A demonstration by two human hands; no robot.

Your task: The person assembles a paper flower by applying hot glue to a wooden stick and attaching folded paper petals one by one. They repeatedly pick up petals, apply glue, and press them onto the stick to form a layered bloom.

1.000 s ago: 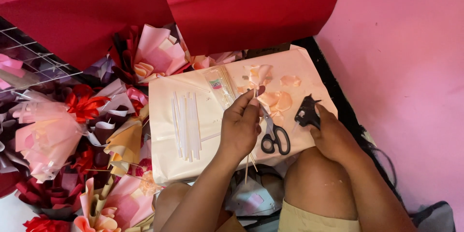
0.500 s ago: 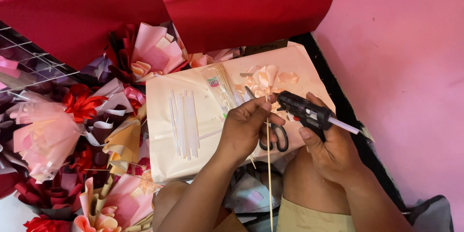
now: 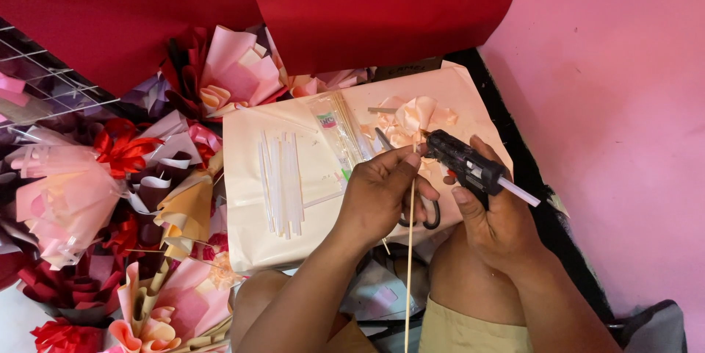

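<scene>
Head view: left hand (image 3: 378, 195) closed in a pinch around a thin wooden stick (image 3: 410, 250), thumb and fingertips near its upper end, stick standing nearly upright and running down between the knees. Peach ribbon flower (image 3: 417, 116) at the tip of the stick, just above the pinch, over the pale paper-covered board (image 3: 253, 235). Right hand (image 3: 499, 213) wrapped shut around a black glue gun (image 3: 463, 162), nozzle aimed at the base of the flower, a white glue stick (image 3: 523, 193) protruding from the back. Black-handled scissors (image 3: 426, 215) partly hidden behind the left hand. Row of spare white glue sticks (image 3: 283, 184) lying on the board, well apart from the hands. Wrapped bouquets (image 3: 73, 191) in pink and red heaped beside the board's left edge.

Probably very light and slender, that stick: stiff enough to stand, liable to bend or snap under a hard squeeze. Best gripped high, close under the flower, for a steady tip. Flower likely soft and easily crushed; better left untouched, fingers kept clear of the likely hot nozzle.
</scene>
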